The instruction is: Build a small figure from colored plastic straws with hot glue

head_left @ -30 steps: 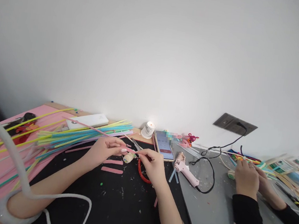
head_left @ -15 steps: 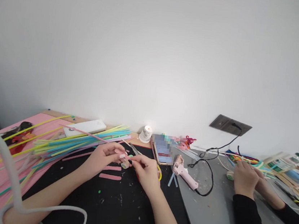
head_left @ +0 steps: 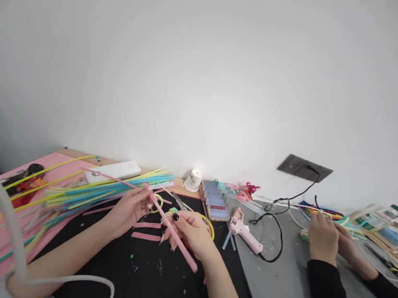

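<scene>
My left hand (head_left: 131, 211) pinches a long pink pipe cleaner (head_left: 162, 212), which slants down to the right across my right hand. A pale yellow loop (head_left: 158, 204) shows beside my left fingertips. My right hand (head_left: 190, 232) is closed, its thumb against a small pale-and-green piece (head_left: 172, 210) whose exact kind I cannot make out. Two short pink pipe cleaner lengths (head_left: 146, 237) lie on the black mat (head_left: 139, 282) below my hands. Scissors (head_left: 179, 201) lie behind my right hand, partly hidden by it.
Many coloured pipe cleaners (head_left: 106, 191) lie at left. A white cup (head_left: 193, 180), a phone (head_left: 218, 204) and a pink glue gun (head_left: 246, 234) with a black cord (head_left: 283, 236) stand behind and right. A co-worker's hands (head_left: 324, 237) work at far right. A white cable (head_left: 12, 223) arches at left.
My hands have moved apart, the left one a little up and left. The long pink pipe cleaner now stretches diagonally in front of my right hand.
</scene>
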